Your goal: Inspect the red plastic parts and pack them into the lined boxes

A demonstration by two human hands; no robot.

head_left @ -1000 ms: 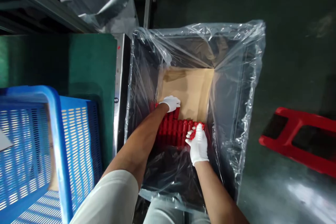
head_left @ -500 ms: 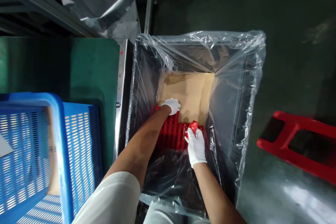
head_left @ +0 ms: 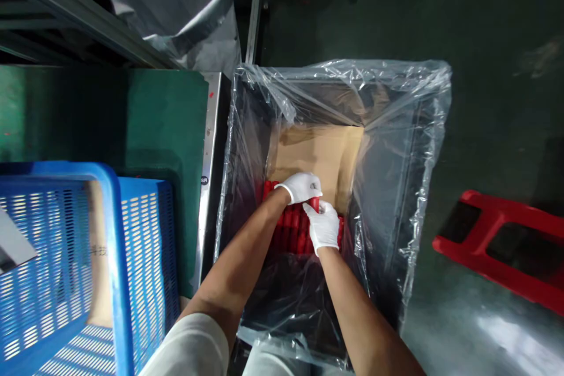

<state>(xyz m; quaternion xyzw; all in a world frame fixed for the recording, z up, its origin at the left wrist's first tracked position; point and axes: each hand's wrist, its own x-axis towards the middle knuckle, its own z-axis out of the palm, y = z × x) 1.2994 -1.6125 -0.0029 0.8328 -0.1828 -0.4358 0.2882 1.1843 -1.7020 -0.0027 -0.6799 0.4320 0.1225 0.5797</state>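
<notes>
Inside a bin lined with clear plastic, several red cylindrical pieces (head_left: 291, 229) lie side by side in a row at the near end. My right hand (head_left: 324, 228), in a white glove, grips a short red cylindrical piece (head_left: 314, 204) above that row. My left hand (head_left: 303, 188), also gloved, reaches in from the left with bent fingers at the far end of the same piece. Its fingertips seem closed on it, partly hidden. Brown cardboard (head_left: 317, 150) covers the bin floor beyond both hands.
The plastic liner (head_left: 434, 106) folds over the rim of the bin. To the left, a blue slotted basket (head_left: 112, 229) stands on a green worktop (head_left: 165, 111) with a metal edge (head_left: 207, 158). A red plastic frame (head_left: 493, 229) sits on the floor at the right.
My left hand has moved right from the left part of the row to meet my right hand. My right hand has shifted slightly up and left with the red piece. The view has shifted a little.
</notes>
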